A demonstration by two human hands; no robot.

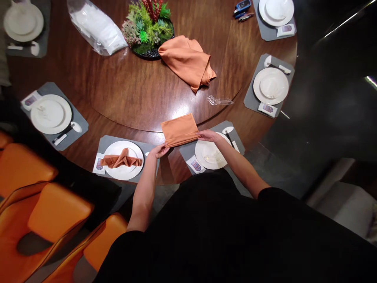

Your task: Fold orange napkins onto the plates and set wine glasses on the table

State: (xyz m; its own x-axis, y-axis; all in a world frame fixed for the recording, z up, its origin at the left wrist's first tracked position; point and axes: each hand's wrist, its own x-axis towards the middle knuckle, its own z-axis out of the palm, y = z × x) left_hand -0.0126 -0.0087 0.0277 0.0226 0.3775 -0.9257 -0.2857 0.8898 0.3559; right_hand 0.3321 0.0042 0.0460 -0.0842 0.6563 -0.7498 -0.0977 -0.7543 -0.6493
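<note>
1. there was the orange napkin (179,127), creased along its near side, held above the wooden table (118,90) between two settings!
2. the left hand (159,151) pinched its near-left corner; the right hand (209,136) grasped the opposite end.
3. just right sat a white plate (203,156); leftward, a twisted napkin (121,159) topped stacked plates (123,177).
4. farther out, crumpled orange cloth (188,63) lay beside the planter (149,33).

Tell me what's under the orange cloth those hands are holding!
Around the orange cloth, wooden table shows, plus a grey mat at its lower right. Whatever lies straight beneath is covered, so I can't tell what's there.
</note>
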